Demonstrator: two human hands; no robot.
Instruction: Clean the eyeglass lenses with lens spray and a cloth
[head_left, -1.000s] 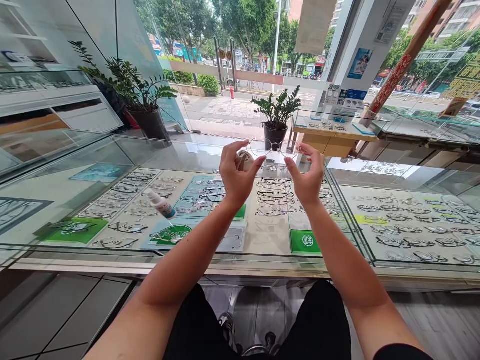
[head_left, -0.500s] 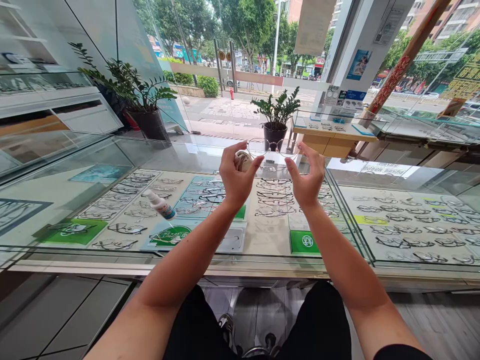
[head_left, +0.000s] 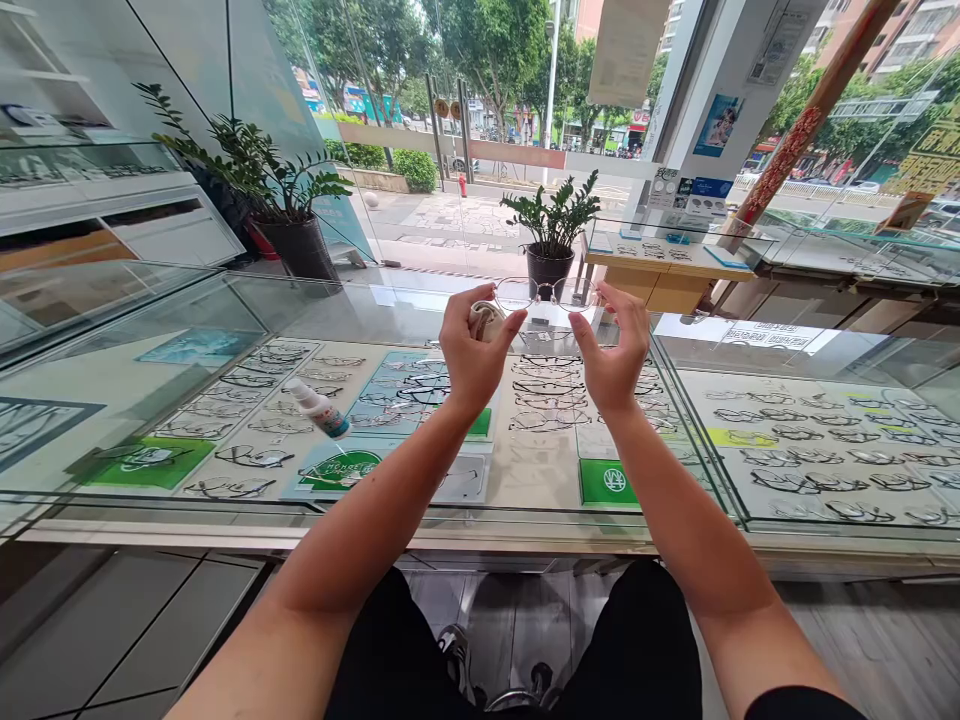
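A pair of thin round-framed glasses [head_left: 546, 292] is held up level above the glass counter, lenses facing me. My left hand [head_left: 474, 350] grips its left side between thumb and fingers, and a light-coloured cloth [head_left: 487, 318] is tucked in that same palm. On the other side, my right hand [head_left: 616, 350] pinches the right edge of the frame. To the left of my forearm a white spray bottle [head_left: 318, 408] with a blue label stands on the counter top.
Under the glass of the display counter [head_left: 525, 470] lie rows of eyeglasses [head_left: 547, 380] and green cards [head_left: 606, 482]. A second case section [head_left: 840, 450] holds more frames on the right. Potted plants [head_left: 551, 235] stand beyond the counter by the window.
The glasses are tilted slightly, so their lenses look flatter than before. Both hands keep nearly the same place and grip.
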